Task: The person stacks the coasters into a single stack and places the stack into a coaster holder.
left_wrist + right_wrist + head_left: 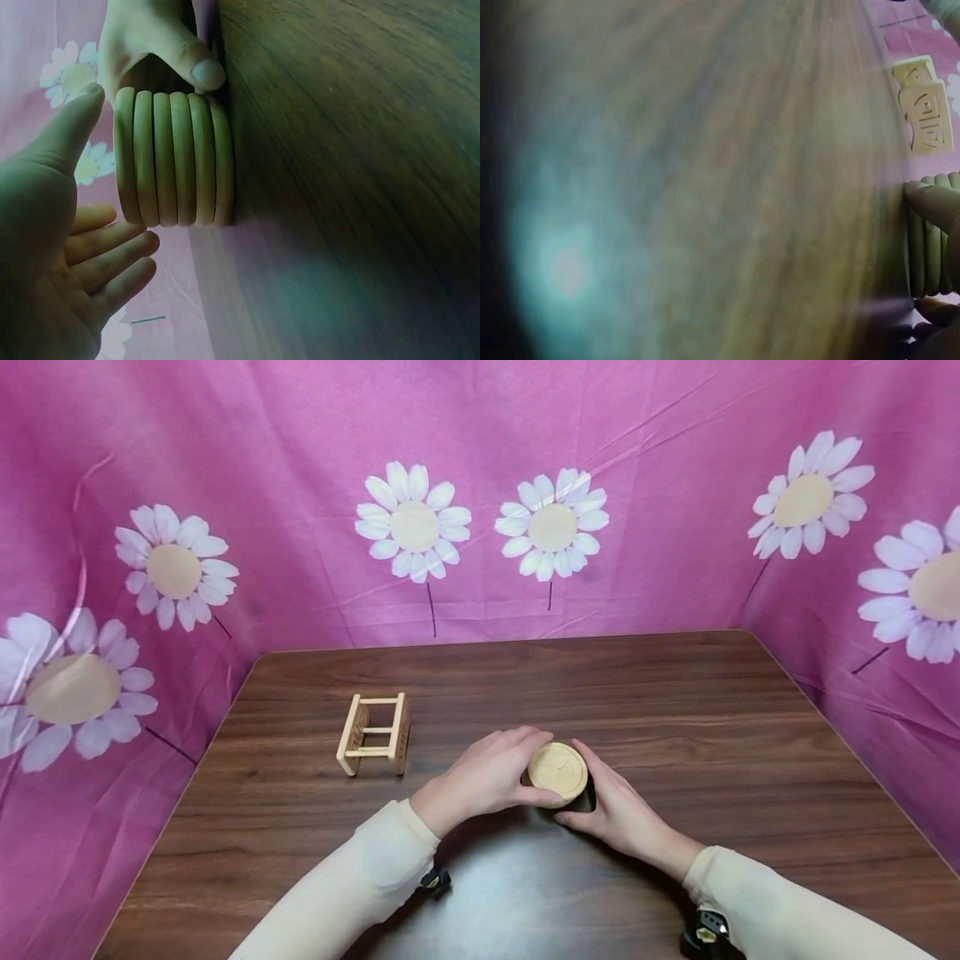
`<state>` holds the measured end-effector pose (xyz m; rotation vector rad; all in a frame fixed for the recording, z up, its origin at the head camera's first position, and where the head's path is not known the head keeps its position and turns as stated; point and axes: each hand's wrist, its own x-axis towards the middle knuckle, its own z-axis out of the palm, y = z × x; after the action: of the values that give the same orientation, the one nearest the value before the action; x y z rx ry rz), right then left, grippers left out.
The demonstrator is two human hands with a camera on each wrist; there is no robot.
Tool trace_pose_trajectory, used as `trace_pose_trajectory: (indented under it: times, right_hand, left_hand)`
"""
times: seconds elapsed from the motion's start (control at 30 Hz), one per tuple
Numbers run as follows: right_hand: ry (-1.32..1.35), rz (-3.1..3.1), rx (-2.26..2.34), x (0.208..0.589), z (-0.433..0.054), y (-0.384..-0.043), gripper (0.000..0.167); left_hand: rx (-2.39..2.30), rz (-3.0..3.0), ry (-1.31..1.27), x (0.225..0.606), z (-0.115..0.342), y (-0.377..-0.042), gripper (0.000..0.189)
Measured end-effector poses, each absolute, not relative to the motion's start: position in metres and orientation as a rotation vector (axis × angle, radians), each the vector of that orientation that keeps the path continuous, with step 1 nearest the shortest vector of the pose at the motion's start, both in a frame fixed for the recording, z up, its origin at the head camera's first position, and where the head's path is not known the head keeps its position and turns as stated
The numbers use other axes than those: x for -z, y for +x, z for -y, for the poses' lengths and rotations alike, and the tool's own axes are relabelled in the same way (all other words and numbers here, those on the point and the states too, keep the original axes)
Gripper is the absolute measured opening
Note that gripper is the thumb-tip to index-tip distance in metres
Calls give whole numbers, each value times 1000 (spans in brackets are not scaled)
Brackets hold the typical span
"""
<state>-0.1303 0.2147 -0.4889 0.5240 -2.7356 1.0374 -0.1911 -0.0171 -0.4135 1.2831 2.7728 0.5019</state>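
Observation:
A stack of several round wooden coasters stands upright on the table, with a line drawing on its top disc. My left hand is spread around the stack's upper left side. In the left wrist view, its thumb stays just off the top disc and its loosely straight fingers lie along the other side. Lower down on the right, my right hand holds the stack between thumb and fingers. The right thumb lies against the discs in the right wrist view; the fingers are partly hidden.
To the left on the table stands a small wooden rack, with bars between two carved side panels. The brown wood-grain table is backed by a pink cloth printed with white daisies.

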Motion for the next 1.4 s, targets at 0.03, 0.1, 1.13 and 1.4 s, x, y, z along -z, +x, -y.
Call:
trace_pose_trajectory:
  times: [0.03,0.1,1.13,1.4]
  right_hand:
    - [528,2725,-1024,492,-215,-132,108]
    - [522,2718,-1023,495,-215,-133,110]
    - [504,2770,-1039,468,-203,-139,85]
    - [519,2698,-1105,461,-201,-140,80]
  left_hand:
    - [-500,-2775,1296,414,15,-191,84]
    - [-492,-2775,1319,414,13,-190,83]
    - [-1050,-2524,1053,434,35,-205,78]
    - [-1345,-2397,897,441,47,-204,69]
